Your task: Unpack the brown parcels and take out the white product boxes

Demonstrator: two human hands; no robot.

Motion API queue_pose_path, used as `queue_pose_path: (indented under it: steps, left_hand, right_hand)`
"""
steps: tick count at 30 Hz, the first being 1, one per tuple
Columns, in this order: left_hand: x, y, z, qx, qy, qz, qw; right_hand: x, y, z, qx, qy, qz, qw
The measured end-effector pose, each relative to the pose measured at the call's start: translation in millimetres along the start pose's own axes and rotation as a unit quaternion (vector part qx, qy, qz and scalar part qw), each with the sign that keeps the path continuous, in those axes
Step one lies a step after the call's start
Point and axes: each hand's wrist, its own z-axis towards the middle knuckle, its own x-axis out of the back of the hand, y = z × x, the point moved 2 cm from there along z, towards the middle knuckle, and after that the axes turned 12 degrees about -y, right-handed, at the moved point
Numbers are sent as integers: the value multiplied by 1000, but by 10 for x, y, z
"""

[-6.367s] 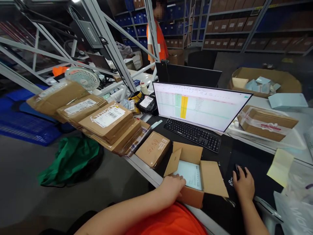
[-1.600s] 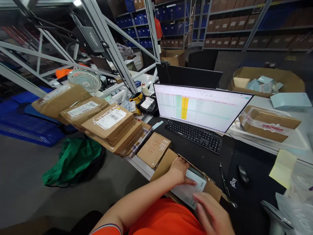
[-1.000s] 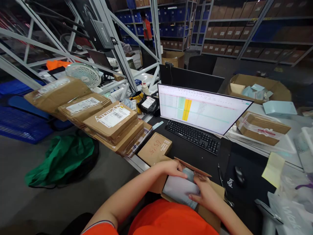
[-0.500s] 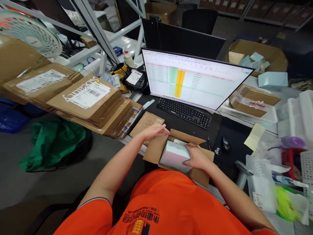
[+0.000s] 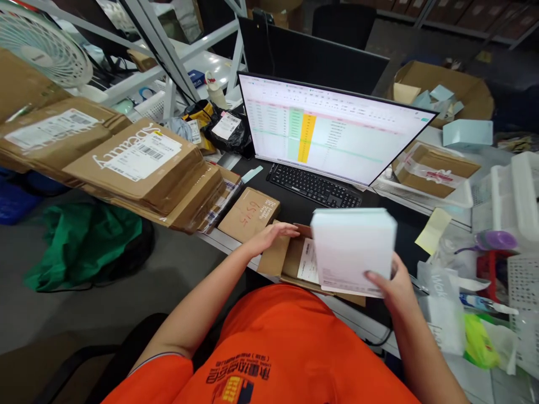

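Note:
My right hand (image 5: 397, 285) grips a pale pink-white box (image 5: 351, 244) with light blue edges by its lower right corner, thumb on the near face. The box is raised above an open cardboard carton (image 5: 272, 259) and hides its right part. Inside the carton lies a white printed sheet (image 5: 308, 261). My left hand (image 5: 273, 235) rests at the carton's left flap, fingers stretched out and touching the cardboard. Just behind it sits a closed brown box (image 5: 249, 214) with red handwriting.
A monitor (image 5: 332, 129) stands behind a black keyboard (image 5: 314, 186). Taped parcels (image 5: 143, 168) are stacked on the left, near a white fan (image 5: 42, 47). To the right are a yellow paper slip (image 5: 433, 231), a white tray holding a brown box (image 5: 435, 168), and plastic bags (image 5: 442, 303).
The pale box has come up out of the carton in my right hand and tilted toward me, uncovering the printed sheet. My left hand stays at the left flap.

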Motion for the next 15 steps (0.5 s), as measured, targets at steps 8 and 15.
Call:
queue_pose_path:
  steps: [8, 15]
  left_hand:
    - [-841, 117, 132, 21, 14, -69, 997]
    - [-1011, -53, 159, 87, 164, -136, 973]
  right_hand:
    - [-347, 32, 113, -57, 58, 255, 963]
    - [242, 464, -135, -2, 164, -151, 975]
